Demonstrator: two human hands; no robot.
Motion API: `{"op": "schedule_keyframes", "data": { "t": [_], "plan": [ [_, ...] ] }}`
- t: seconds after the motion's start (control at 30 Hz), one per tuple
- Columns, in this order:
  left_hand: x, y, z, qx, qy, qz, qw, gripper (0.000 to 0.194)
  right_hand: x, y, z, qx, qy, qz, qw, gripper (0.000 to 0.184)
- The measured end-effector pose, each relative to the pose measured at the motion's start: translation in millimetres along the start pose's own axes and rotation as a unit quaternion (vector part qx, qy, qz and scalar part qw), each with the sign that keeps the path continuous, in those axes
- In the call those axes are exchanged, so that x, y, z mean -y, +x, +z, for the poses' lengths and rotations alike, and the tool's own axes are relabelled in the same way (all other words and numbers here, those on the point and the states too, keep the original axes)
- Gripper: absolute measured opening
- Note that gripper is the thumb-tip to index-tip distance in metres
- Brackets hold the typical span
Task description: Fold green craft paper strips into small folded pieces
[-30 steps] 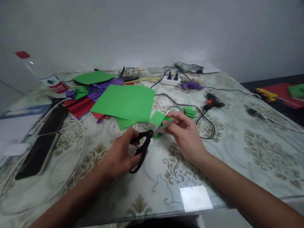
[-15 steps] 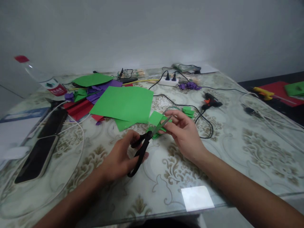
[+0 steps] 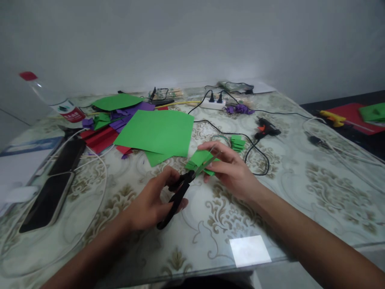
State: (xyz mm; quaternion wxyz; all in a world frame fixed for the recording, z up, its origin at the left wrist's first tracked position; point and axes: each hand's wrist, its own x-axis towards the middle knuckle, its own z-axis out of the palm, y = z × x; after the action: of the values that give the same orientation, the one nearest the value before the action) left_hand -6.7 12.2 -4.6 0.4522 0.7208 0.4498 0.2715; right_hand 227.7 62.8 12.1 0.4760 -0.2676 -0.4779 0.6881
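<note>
My left hand (image 3: 156, 200) is closed around the black handles of a pair of scissors (image 3: 181, 192). The blades point up and to the right and lie across a small piece of green paper (image 3: 198, 159). My right hand (image 3: 233, 166) pinches that green paper between thumb and fingers, close to the blade tips. Slits show along part of the piece; the fingers hide its right side. Just beyond my right hand lies a small bundle of cut green strips (image 3: 238, 143). A large green sheet (image 3: 156, 132) rests on the table behind my left hand.
Left stand a bottle (image 3: 64, 106) and two phones (image 3: 48, 202) with a white cable. Red paper (image 3: 99, 138) and purple scraps lie behind. A power strip (image 3: 213, 103), a black glue gun (image 3: 267, 128) and its cord are at the back and right.
The green paper has tilted and come lower, with the blades now lying across it. The scissors' handles have spread slightly, and my right hand has shifted a little left.
</note>
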Motion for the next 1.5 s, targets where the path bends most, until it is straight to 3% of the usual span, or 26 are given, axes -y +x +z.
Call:
{"op": "schedule_keyframes", "data": {
  "t": [0.4, 0.7, 0.9, 1.5],
  "plan": [
    [-2.7, -1.4, -2.2, 0.002, -0.007, -0.003, 1.000, 0.026, 1.5, 0.2, 0.9, -0.004, 0.012, 0.004, 1.000, 0.025],
    [-6.6, 1.1, -6.5, -0.043, 0.082, 0.025, 0.995, 0.026, -2.4, 0.5, -0.7, -0.026, -0.030, -0.027, 0.999, 0.034],
    [-5.5, 1.8, -7.2, -0.057, 0.120, 0.022, 0.991, 0.028, -5.5, 3.1, -1.0, -0.035, 0.003, -0.020, 0.999, 0.036],
    [-1.9, 3.5, -0.8, -0.083, 0.151, 0.008, 0.985, 0.020, -11.2, 0.3, 4.6, -0.119, -0.034, -0.051, 0.991, 0.035]
  ]
}}
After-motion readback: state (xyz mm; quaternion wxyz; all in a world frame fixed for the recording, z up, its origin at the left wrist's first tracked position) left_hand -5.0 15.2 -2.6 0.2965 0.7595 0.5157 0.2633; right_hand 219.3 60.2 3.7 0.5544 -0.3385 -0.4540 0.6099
